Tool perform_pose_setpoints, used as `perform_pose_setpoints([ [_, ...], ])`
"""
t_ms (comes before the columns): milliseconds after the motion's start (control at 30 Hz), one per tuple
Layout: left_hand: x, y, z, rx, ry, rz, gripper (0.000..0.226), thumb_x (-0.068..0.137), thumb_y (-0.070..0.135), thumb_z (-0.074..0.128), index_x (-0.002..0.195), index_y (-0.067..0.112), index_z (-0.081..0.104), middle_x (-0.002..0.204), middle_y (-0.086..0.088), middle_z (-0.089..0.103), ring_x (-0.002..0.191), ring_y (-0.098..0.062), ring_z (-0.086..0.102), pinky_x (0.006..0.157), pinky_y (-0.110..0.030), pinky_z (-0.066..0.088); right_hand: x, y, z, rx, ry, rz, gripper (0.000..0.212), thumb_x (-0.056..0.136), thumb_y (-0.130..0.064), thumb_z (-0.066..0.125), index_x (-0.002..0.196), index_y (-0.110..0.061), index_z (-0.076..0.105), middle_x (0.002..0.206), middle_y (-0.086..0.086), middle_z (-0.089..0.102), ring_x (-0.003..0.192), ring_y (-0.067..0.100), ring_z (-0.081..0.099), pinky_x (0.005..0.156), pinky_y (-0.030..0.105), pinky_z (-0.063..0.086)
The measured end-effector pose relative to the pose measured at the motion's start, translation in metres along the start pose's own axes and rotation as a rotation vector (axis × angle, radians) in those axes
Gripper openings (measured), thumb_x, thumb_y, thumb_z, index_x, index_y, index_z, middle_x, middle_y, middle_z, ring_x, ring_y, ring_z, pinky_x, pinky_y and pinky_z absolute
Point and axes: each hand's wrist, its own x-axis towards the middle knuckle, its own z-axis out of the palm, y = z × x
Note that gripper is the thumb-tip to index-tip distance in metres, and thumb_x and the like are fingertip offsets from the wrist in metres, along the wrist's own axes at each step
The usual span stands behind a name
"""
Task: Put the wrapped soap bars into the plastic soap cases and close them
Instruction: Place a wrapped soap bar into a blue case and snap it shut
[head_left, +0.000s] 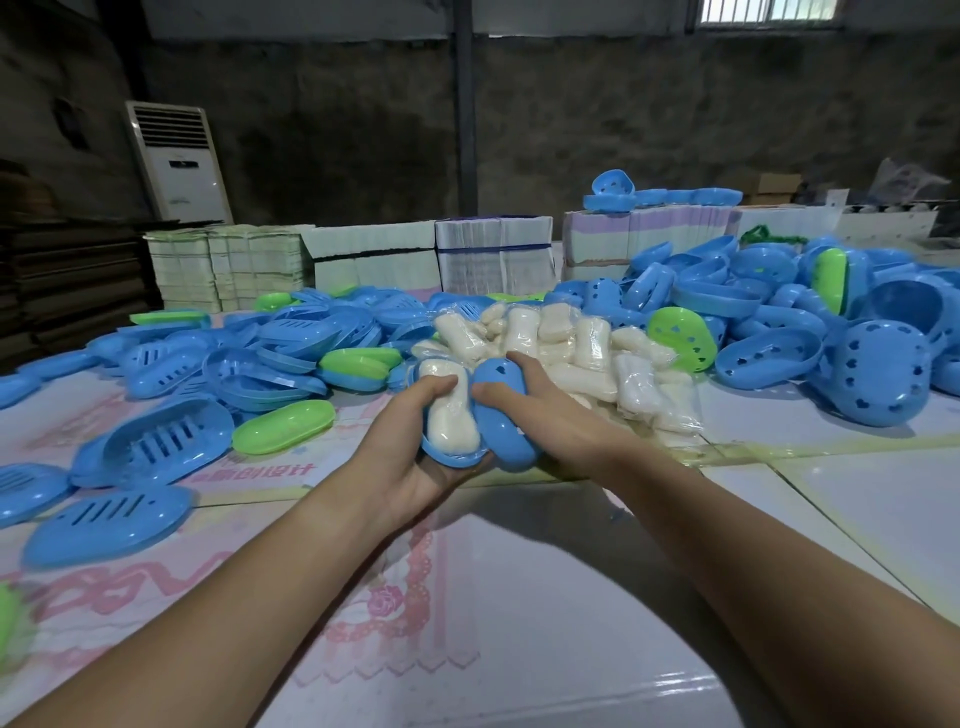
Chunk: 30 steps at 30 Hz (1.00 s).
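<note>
Cupped the tray (451, 457) from below in the left hand (415, 447), thumb curled over the soap (451, 415) lying inside. Gripped the lid (501, 415) beside it with right hand (540, 410), fingers wrapped round. Needed rims matched all round, wrapper tucked clear, before squeezing shut.

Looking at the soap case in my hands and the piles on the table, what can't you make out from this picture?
- Head view: the blue case base is mostly hidden by the soap bar and left hand.
- How the blue lid meets the base: covered by the right hand.
- Green piece: cut by the left edge, blurred.
</note>
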Motion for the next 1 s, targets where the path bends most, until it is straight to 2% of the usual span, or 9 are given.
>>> perform_pose_setpoints([
  [67,0.0,0.0,0.0,0.026,0.001,0.013,0.023,0.098,0.019,0.052,0.108,0.005,0.068,0.096,-0.018,0.077,0.076,-0.031,0.076,0.061,-0.046,0.062,0.001,-0.001,-0.001,0.028,-0.028,-0.005,0.094,0.057,-0.066,0.063,0.142,-0.043,0.03,0.119,-0.001,0.059,0.095,0.017,0.069,0.081,0.034,0.058],
  [133,0.001,0.0,0.001,0.075,0.01,0.041,0.025,0.098,0.018,0.052,0.115,0.006,0.066,0.095,-0.017,0.077,0.075,-0.03,0.076,0.066,-0.046,0.063,-0.001,-0.005,-0.006,-0.029,-0.007,-0.029,0.063,0.061,-0.063,0.057,0.12,-0.051,0.042,0.103,-0.013,0.059,0.073,0.002,0.068,0.058,0.018,0.053],
  [167,0.001,0.0,0.001,0.106,0.021,0.057,0.027,0.098,0.017,0.052,0.12,0.006,0.064,0.095,-0.015,0.076,0.076,-0.029,0.075,0.071,-0.047,0.062,-0.002,-0.007,-0.009,-0.042,0.017,-0.046,0.053,0.063,-0.062,0.054,0.115,-0.054,0.043,0.102,-0.014,0.059,0.073,0.001,0.067,0.056,0.019,0.051],
  [300,0.003,0.0,-0.001,0.22,0.077,0.099,0.036,0.097,0.016,0.054,0.133,0.011,0.057,0.101,-0.013,0.073,0.076,-0.029,0.074,0.07,-0.046,0.06,-0.002,-0.01,-0.016,0.01,0.084,-0.144,0.079,0.069,-0.061,0.052,0.145,-0.047,0.031,0.125,-0.009,0.056,0.095,0.009,0.063,0.071,0.028,0.051],
  [467,0.001,-0.003,0.002,0.446,0.085,0.183,0.029,0.094,0.008,0.052,0.115,0.025,0.062,0.084,-0.011,0.069,0.061,-0.023,0.067,0.067,-0.043,0.052,-0.01,-0.013,-0.012,0.019,0.021,-0.27,0.083,0.069,-0.061,0.06,0.146,-0.048,0.033,0.128,-0.016,0.053,0.103,-0.002,0.061,0.076,0.016,0.052],
  [633,0.001,-0.002,0.004,0.471,0.096,0.213,0.038,0.091,0.008,0.055,0.122,0.028,0.06,0.098,-0.017,0.067,0.081,-0.031,0.061,0.07,-0.045,0.047,-0.01,-0.015,-0.008,-0.008,-0.029,-0.267,0.084,0.068,-0.061,0.063,0.146,-0.044,0.038,0.137,-0.004,0.053,0.116,0.013,0.059,0.099,0.038,0.051],
  [767,0.001,0.001,0.002,0.433,0.08,0.204,0.04,0.091,0.008,0.057,0.126,0.029,0.059,0.112,-0.02,0.071,0.085,-0.032,0.067,0.073,-0.047,0.052,-0.009,-0.014,-0.004,-0.009,-0.055,-0.269,0.081,0.072,-0.057,0.064,0.147,-0.042,0.038,0.126,-0.003,0.058,0.101,0.01,0.062,0.082,0.03,0.051],
  [867,0.001,0.001,0.001,0.447,0.069,0.197,0.039,0.09,0.01,0.057,0.124,0.028,0.059,0.107,-0.019,0.072,0.081,-0.031,0.067,0.066,-0.041,0.053,-0.009,-0.015,-0.004,-0.018,-0.055,-0.279,0.078,0.073,-0.056,0.063,0.146,-0.04,0.04,0.11,-0.011,0.057,0.086,0.002,0.057,0.07,0.021,0.043],
  [1000,-0.001,-0.001,0.002,0.545,0.05,0.208,0.038,0.085,0.013,0.06,0.12,0.026,0.061,0.092,-0.017,0.066,0.066,-0.027,0.06,0.058,-0.034,0.046,-0.009,-0.017,-0.007,0.046,0.018,-0.286,0.072,0.073,-0.055,0.063,0.142,-0.04,0.046,0.115,-0.008,0.057,0.096,0.009,0.062,0.072,0.023,0.047],
])
